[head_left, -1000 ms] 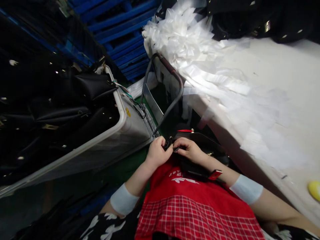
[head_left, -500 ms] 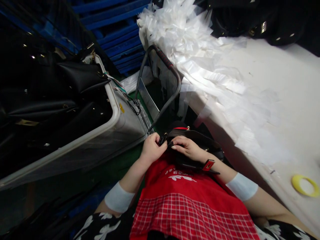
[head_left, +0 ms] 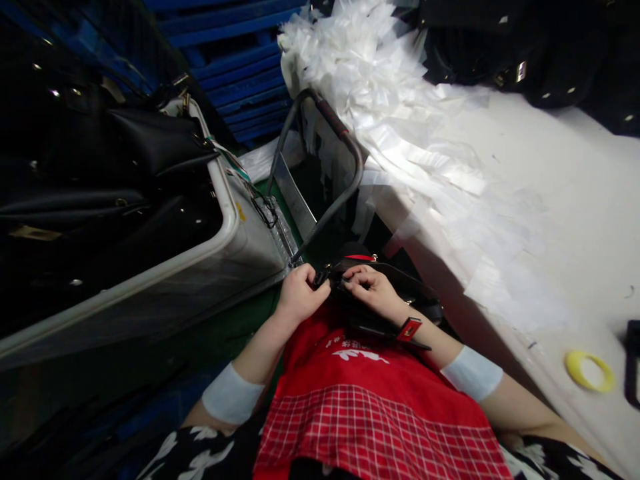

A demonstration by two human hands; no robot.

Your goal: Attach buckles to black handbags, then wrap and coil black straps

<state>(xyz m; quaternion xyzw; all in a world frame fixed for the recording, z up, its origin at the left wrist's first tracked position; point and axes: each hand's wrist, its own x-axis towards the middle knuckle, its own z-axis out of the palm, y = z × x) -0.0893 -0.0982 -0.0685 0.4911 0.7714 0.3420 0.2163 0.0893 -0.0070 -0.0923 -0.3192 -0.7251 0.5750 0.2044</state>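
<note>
A black handbag (head_left: pixel 415 290) with gold-coloured fittings and a red strip lies against my lap, over the red apron (head_left: pixel 360 380). My left hand (head_left: pixel 301 293) is closed around a black strap piece (head_left: pixel 321 277) at the bag's near left side. Just to its right, my right hand (head_left: pixel 373 290) pinches with curled fingers at the same spot; what is between them is small, dark and hard to make out. By my right wrist, a flap with a red-and-metal clasp (head_left: pixel 409 329) sticks out from the bag.
A white bin (head_left: pixel 230 227) heaped with black bags (head_left: pixel 155 143) stands at left. Beyond is a trolley handle (head_left: pixel 357 167) and blue pallets (head_left: pixel 240 73). The white table (head_left: pixel 565 173) at right bears a pile of white strips (head_left: pixel 370 87), a yellow tape roll (head_left: pixel 590 371) and more black bags (head_left: pixel 560 53).
The right hand's fingers have lifted slightly and curled, shifting a little away from the left hand. My left hand keeps its grip. The view has swung slightly right, showing a dark object at the edge.
</note>
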